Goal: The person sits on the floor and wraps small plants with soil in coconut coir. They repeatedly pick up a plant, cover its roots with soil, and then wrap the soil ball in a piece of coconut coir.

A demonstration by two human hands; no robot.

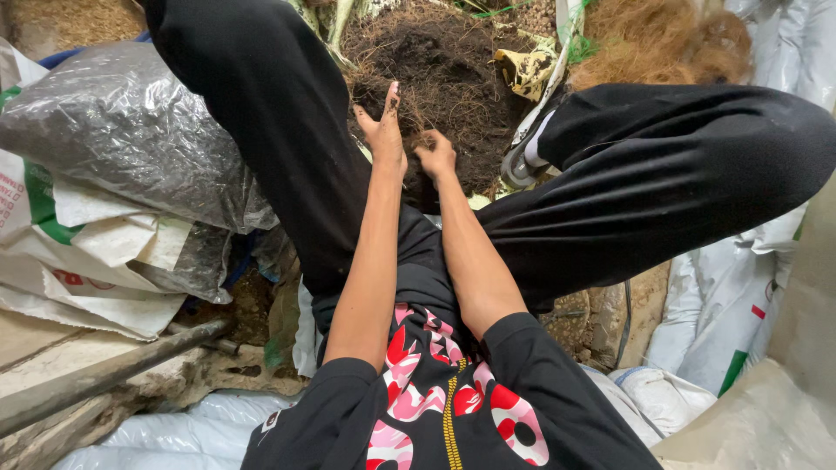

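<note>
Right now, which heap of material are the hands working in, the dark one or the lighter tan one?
The dark fibrous soil heap between the legs; both the left hand and right hand touch it. The tan fibre heap lies apart, upper right.

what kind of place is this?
Probably a nursery or potting-mix work area. Both hands, left hand and right hand, dig in a heap of dark fibrous soil; woven sacks and loose coir fibre surround it.

Soft daylight, sharp, wide-angle edge distortion
</note>
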